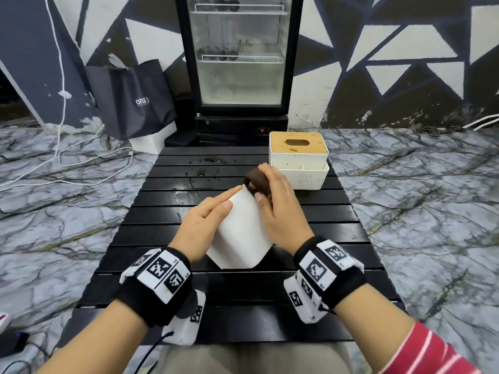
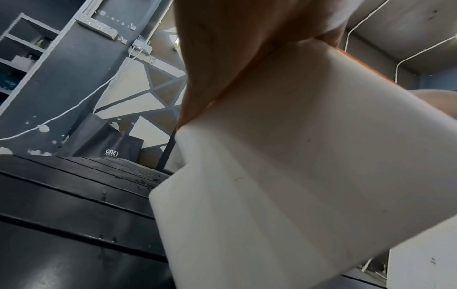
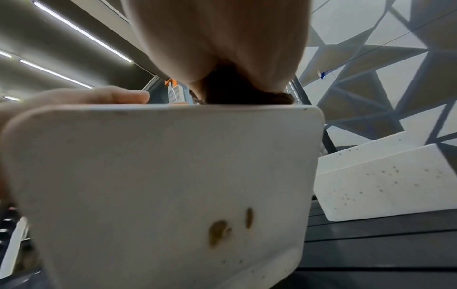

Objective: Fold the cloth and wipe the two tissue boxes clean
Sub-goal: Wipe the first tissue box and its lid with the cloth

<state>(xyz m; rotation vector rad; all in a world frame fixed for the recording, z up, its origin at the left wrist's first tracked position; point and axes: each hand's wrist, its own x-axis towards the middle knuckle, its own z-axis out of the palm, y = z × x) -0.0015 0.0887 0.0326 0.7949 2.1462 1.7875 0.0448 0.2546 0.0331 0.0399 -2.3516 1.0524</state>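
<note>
A plain white tissue box (image 1: 240, 236) stands tilted on the black slatted table (image 1: 216, 292), its near end down. My left hand (image 1: 213, 211) grips its left side, thumb on the upper face. My right hand (image 1: 272, 201) holds a bunched brown cloth (image 1: 256, 182) against the box's raised far end. In the right wrist view the box (image 3: 160, 176) shows brown stains (image 3: 217, 232) low on its face, with the cloth (image 3: 230, 88) at its top edge. The second tissue box (image 1: 298, 147), white with a wooden lid, stands at the back right, speckled with small spots (image 3: 383, 181).
A low white speckled compartment (image 1: 302, 176) sits in front of the second box. Smudges mark the table's far slats (image 1: 205, 166). Behind the table stand a glass-door fridge (image 1: 240, 58) and a black bag (image 1: 129, 98). White cables (image 1: 89, 155) lie on the marble floor.
</note>
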